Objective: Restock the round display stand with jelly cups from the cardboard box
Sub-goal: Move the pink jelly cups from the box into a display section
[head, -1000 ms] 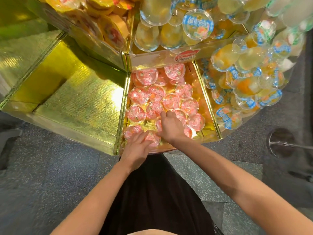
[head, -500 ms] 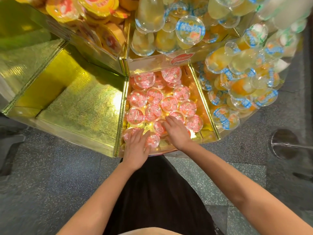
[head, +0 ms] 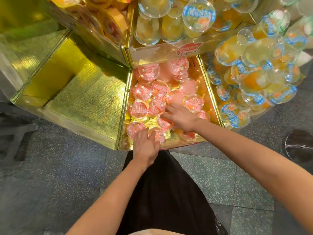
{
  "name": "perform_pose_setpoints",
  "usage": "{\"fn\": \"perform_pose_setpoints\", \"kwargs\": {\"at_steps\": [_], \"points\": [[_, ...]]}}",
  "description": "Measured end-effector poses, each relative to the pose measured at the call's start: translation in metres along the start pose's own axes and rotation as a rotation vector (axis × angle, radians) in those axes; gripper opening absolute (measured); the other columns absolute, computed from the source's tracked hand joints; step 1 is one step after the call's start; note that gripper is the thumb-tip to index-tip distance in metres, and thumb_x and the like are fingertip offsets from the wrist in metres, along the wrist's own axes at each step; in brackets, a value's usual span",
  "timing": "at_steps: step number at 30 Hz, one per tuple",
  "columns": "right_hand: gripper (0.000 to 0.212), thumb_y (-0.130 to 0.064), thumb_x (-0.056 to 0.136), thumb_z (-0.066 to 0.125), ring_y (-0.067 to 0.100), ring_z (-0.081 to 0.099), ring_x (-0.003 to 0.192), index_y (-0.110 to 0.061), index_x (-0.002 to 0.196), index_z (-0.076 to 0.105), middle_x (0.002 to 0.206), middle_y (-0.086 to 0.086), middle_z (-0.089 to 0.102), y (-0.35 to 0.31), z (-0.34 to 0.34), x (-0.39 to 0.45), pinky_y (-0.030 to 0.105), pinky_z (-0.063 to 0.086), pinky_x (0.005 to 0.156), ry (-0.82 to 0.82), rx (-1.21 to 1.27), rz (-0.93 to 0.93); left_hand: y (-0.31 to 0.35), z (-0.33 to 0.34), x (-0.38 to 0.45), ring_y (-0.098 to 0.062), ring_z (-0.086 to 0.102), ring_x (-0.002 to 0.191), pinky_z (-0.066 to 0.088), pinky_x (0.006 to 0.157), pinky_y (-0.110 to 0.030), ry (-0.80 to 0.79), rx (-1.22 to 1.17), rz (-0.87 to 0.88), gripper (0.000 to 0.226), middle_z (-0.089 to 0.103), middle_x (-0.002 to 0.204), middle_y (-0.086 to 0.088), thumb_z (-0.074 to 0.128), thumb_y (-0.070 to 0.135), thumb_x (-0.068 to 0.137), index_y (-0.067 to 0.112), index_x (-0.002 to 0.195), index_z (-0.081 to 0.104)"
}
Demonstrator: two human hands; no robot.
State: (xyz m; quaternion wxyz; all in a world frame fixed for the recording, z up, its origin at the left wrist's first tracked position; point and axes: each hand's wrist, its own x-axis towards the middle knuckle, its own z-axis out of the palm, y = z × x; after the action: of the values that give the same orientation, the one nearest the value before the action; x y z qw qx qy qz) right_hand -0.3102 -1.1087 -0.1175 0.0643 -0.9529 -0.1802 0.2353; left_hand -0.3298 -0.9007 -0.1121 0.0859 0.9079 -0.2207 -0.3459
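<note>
Down in the middle gold-lined compartment [head: 208, 92] of the round display stand [head: 81, 92], the pink jelly cups [head: 156, 106] lie loosely, some lids up and some tipped, with bare foil showing near the front lip. The left hand [head: 147, 146] lies flat, fingers straight, its grip open on the two frontmost cups [head: 135, 130], while the right hand [head: 182, 117] reaches across with fingers bent down among the middle cups; whether that grip has closed on one I cannot tell. The likeliest mishap is a cup skating over the smooth foil and off the low front edge onto the speckled floor [head: 50, 175], since the cups sit loose. A sideways push could also ride one cup onto another and leave the layer uneven. Beside it, the heaped blue-labelled cups [head: 250, 99] bulge outward, and a nudge from the right forearm might spill them. No cardboard box is in view.
</note>
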Motion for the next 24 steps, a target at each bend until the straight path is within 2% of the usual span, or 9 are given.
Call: {"fn": "perform_pose_setpoints", "kwargs": {"at_steps": [3,6,9,11,14,16,19,22,24], "points": [[0.063,-0.039,0.06,0.086,0.027,0.058,0.094,-0.015,0.114,0.063,0.1,0.01,0.063,0.0,0.005,-0.002,0.037,0.047,0.077,0.057,-0.081,-0.026,-0.01,-0.002,0.002,-0.026,0.022,0.139,0.009,0.117,-0.038,0.057,0.014,0.046,0.055,0.033,0.15,-0.008,0.04,0.043,0.097,0.02,0.147,0.04],[0.068,-0.053,0.061,0.082,0.024,0.061,0.09,-0.018,0.117,0.064,0.097,0.007,0.063,-0.01,0.017,-0.011,0.036,0.044,0.081,0.14,-0.062,0.073,-0.014,-0.001,-0.004,-0.028,0.021,0.141,0.006,0.118,-0.041,0.095,0.005,0.08,0.058,0.037,0.149,-0.012,0.034,0.044,0.093,0.014,0.141,0.049],[0.072,-0.055,0.052,0.086,0.024,0.061,0.086,-0.018,0.111,0.068,0.09,0.006,0.061,-0.026,0.026,-0.01,0.036,0.031,0.082,0.217,0.03,0.229,-0.013,0.003,-0.009,-0.025,0.0,0.148,-0.009,0.118,-0.037,0.125,-0.039,0.057,0.057,0.017,0.159,-0.01,0.03,0.042,0.094,0.016,0.142,0.047],[0.072,-0.049,0.05,0.088,0.028,0.059,0.09,-0.016,0.11,0.068,0.091,0.009,0.06,-0.034,0.03,-0.008,0.037,0.034,0.084,0.213,0.081,0.311,-0.013,0.004,-0.009,-0.023,-0.01,0.147,-0.014,0.117,-0.035,0.155,-0.065,0.031,0.047,0.002,0.162,-0.01,0.042,0.034,0.098,0.018,0.142,0.046],[0.066,-0.04,0.064,0.084,0.033,0.053,0.11,-0.015,0.12,0.061,0.109,0.014,0.059,-0.046,0.028,-0.007,0.043,0.04,0.093,0.127,0.122,0.41,-0.01,0.0,-0.01,-0.022,-0.009,0.148,-0.016,0.115,-0.035,0.048,-0.015,-0.004,0.05,-0.003,0.162,-0.008,0.035,0.037,0.102,0.021,0.149,0.032],[0.059,-0.034,0.075,0.077,0.035,0.043,0.125,-0.015,0.127,0.056,0.125,0.017,0.053,-0.05,0.022,-0.005,0.045,0.033,0.102,0.074,0.138,0.44,-0.008,-0.005,-0.01,-0.022,-0.004,0.149,-0.01,0.118,-0.038,-0.015,-0.001,-0.016,0.052,0.0,0.162,-0.007,0.03,0.038,0.103,0.02,0.152,0.026],[0.045,-0.026,0.08,0.072,0.034,0.029,0.137,-0.019,0.122,0.057,0.135,0.016,0.045,-0.049,0.003,0.001,0.045,0.024,0.11,-0.022,0.101,0.445,-0.009,-0.021,-0.008,-0.025,0.002,0.149,0.002,0.12,-0.042,-0.1,0.014,0.018,0.051,0.002,0.162,-0.009,0.034,0.037,0.102,0.019,0.15,0.03],[0.034,-0.013,0.088,0.06,0.027,0.049,0.12,-0.02,0.122,0.06,0.123,0.01,0.056,-0.047,-0.027,0.008,0.039,0.037,0.1,-0.062,0.132,0.461,-0.017,-0.043,-0.007,-0.028,0.021,0.145,0.024,0.117,-0.043,-0.176,-0.073,0.041,0.041,0.013,0.161,-0.006,0.04,0.031,0.1,0.02,0.138,0.049],[0.031,-0.011,0.092,0.053,0.024,0.061,0.103,-0.02,0.121,0.06,0.115,0.007,0.064,-0.048,-0.05,0.019,0.035,0.048,0.087,-0.031,0.242,0.449,-0.025,-0.062,-0.01,-0.025,0.034,0.138,0.034,0.111,-0.04,-0.179,-0.165,0.066,0.037,0.032,0.154,-0.005,0.042,0.031,0.101,0.021,0.134,0.053]]}}
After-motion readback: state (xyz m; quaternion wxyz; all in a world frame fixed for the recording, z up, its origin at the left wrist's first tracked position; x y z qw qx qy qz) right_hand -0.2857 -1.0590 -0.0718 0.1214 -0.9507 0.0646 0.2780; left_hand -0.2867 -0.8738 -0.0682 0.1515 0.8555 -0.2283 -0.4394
